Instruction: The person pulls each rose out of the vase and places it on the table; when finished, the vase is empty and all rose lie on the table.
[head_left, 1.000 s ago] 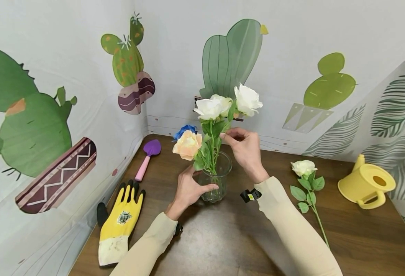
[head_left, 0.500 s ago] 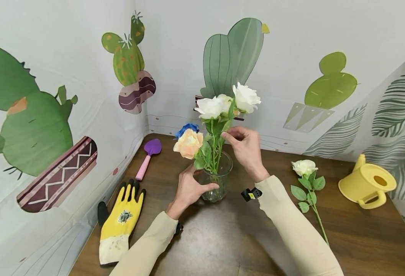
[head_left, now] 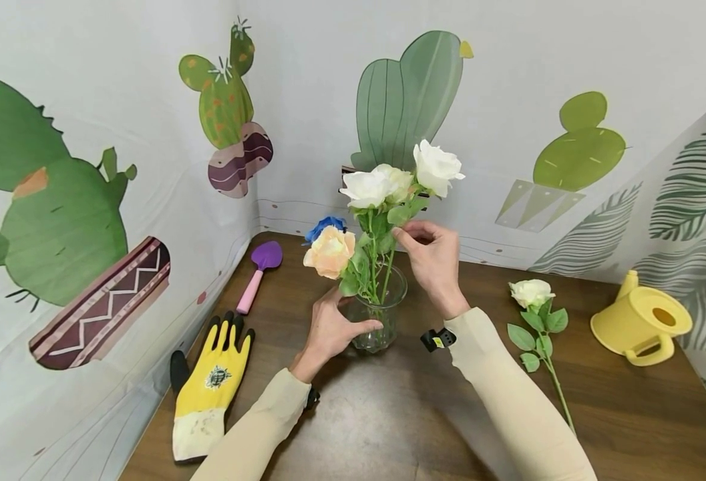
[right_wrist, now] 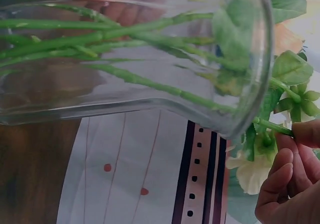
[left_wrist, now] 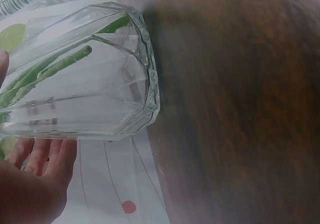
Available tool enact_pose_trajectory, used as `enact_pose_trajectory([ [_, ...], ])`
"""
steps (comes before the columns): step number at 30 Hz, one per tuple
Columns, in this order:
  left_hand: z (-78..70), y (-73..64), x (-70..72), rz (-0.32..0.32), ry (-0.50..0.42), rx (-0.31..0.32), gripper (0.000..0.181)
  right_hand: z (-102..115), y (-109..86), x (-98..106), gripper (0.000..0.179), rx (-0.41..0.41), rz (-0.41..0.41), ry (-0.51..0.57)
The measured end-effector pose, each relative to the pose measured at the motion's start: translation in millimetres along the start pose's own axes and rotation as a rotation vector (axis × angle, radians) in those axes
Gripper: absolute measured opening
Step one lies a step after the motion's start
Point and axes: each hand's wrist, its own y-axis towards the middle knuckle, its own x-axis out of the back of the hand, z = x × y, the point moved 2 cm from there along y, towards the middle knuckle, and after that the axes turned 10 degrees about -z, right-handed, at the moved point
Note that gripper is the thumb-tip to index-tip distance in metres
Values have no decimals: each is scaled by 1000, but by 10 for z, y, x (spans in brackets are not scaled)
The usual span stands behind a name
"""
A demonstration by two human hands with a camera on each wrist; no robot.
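A clear glass vase [head_left: 379, 337] stands on the table, holding several artificial roses. My left hand [head_left: 328, 327] grips its left side, thumb across the front; the left wrist view shows the fingers [left_wrist: 37, 156] along the glass. My right hand [head_left: 433, 260] pinches the green stem [right_wrist: 272, 126] of a white rose [head_left: 438, 168] just above the rim. That stem leans right, its lower part inside the vase. Beside it are other white blooms [head_left: 369, 188], a peach rose [head_left: 330, 252] drooping left over the rim, and a blue flower [head_left: 324, 229] partly hidden behind the peach one.
Left on the table lie a purple trowel [head_left: 259, 274] with a pink handle and a yellow-black glove [head_left: 211, 387]. Another white rose [head_left: 532, 294] lies at the right, beside a yellow watering can [head_left: 638, 321]. A cactus-print cloth [head_left: 304, 100] hangs behind.
The pinched white rose has shifted right, opening a gap from the other white blooms, and its leaves have turned. My right hand has moved slightly right with it. The left hand stays on the vase.
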Motion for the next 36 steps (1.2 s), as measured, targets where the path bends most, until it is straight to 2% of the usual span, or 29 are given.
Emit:
enact_pose_trajectory([
  [19,9,5,-11,-18,2,-9,99,200,138,144,20,-12,-67,111],
  [31,13,6,-12,-16,10,-2,98,429,270,318,19,46,-155,240],
  [36,1,0,-9,-17,7,-16,99,523,319,413,7,76,-196,285],
])
